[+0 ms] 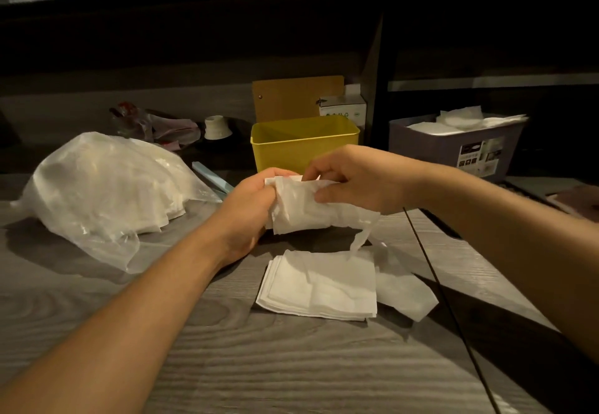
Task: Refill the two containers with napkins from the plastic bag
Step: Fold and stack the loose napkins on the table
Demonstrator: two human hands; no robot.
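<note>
Both hands hold a bunch of white napkins (301, 211) above the table's middle. My left hand (251, 209) grips its left end, my right hand (353, 176) pinches its top and right side. Under them a flat stack of napkins (321, 284) lies on the wooden table (291, 365), with a loose napkin (405, 293) at its right. The clear plastic bag (100, 186) with more napkins sits at the left. A yellow container (301, 144) stands behind the hands; its inside is hidden. A purple container (453, 144) at the right back holds napkins up to its rim.
A thin black cable (444, 287) runs across the table at the right. Behind the yellow container stand a brown board (291, 95) and a white box (343, 110). A crumpled bag (152, 125), a small white cup (215, 126) and a pale blue strip (210, 176) lie at the back left.
</note>
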